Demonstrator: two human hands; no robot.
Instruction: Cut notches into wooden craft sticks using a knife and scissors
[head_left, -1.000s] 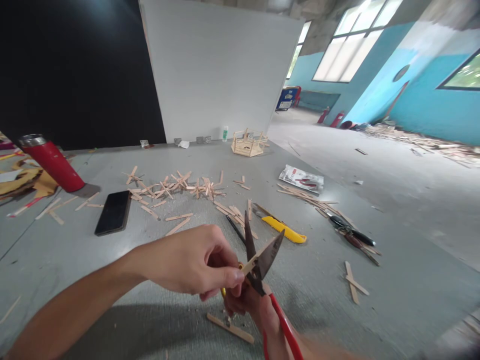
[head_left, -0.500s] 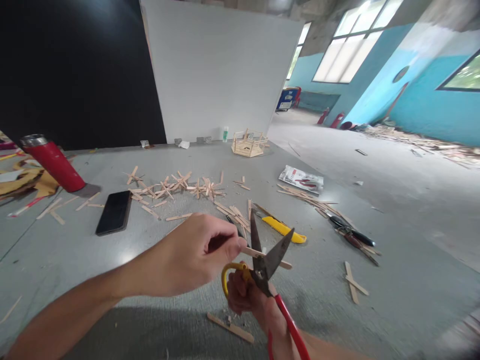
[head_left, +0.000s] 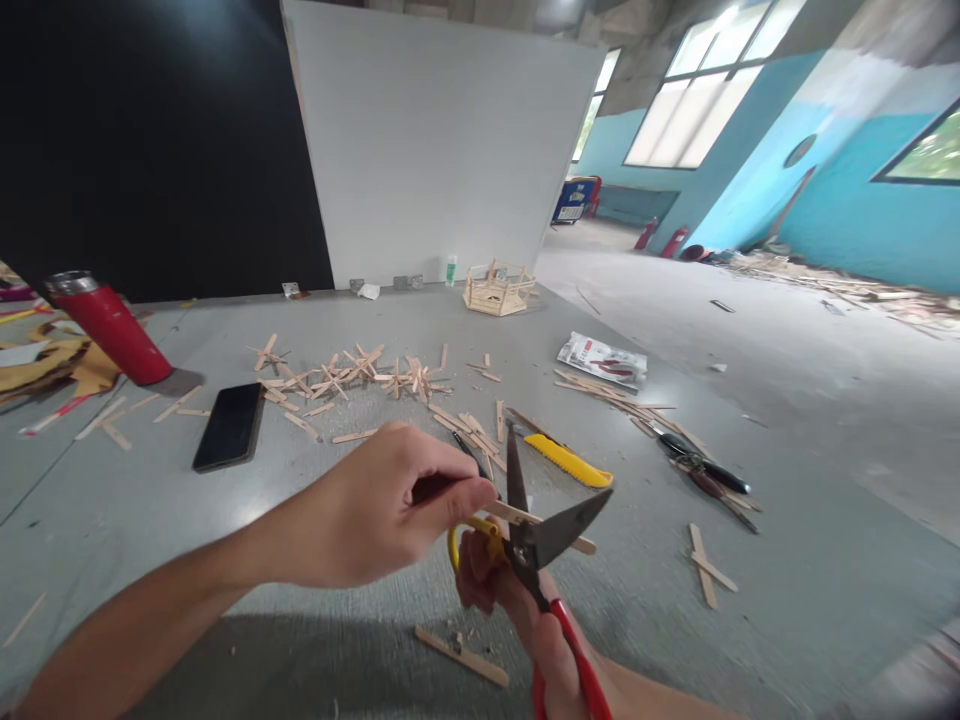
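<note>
Between thumb and fingers, my left hand [head_left: 397, 505] pinches one end of a wooden craft stick [head_left: 510, 512]. The stick slants down to the right and passes between the spread blades of the scissors [head_left: 536, 540]. My right hand [head_left: 517, 600] grips these scissors by their handles, one loop yellow and the other handle red. The blades point up and away from me, and one hides part of the stick. Below the hands, another craft stick [head_left: 461, 655] lies on the grey table [head_left: 337, 640] among small crumbs. A yellow utility knife [head_left: 570, 462] lies just beyond the blades.
Crossed and loose sticks [head_left: 360, 370] are scattered across the middle. At left are a phone [head_left: 229, 428] and a red bottle [head_left: 112, 330]. A small wooden frame [head_left: 496, 292] stands at the back. On the right lie a packet [head_left: 602, 358], a black-handled tool [head_left: 705, 465] and two crossed sticks [head_left: 705, 568].
The scissor blades have spread wider, the right blade swinging outward and down. The stick's far end has shifted slightly right and down. My left hand has barely moved.
</note>
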